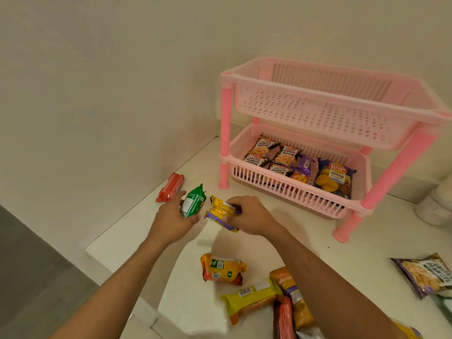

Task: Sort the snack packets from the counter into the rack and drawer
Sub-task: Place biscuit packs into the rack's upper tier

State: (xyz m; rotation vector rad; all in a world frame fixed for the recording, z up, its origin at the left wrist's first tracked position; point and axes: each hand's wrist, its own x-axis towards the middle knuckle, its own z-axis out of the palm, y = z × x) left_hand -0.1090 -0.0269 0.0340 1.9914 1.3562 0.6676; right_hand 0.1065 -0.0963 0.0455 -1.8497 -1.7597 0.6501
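My left hand point(175, 216) grips a green snack packet point(193, 201) just above the white counter point(137, 231). My right hand point(247, 215) holds a yellow and purple packet point(221, 211) beside it. A red packet point(170, 187) lies on the counter near the wall, just behind my left hand. The pink two-tier rack point(318, 133) stands at the back right. Its top basket point(315, 113) holds nothing. Its lower basket point(291, 189) holds several salted peanut packets point(263, 150) and a blue chips bag point(333, 177). No drawer is in view.
Loose packets lie near the front of the counter: an orange and yellow one point(222, 269), a yellow biscuit pack point(252, 298), a pile of orange and red packs point(291, 307), and a peanut packet point(425, 275) at the right. A white object point(435, 206) stands by the right wall.
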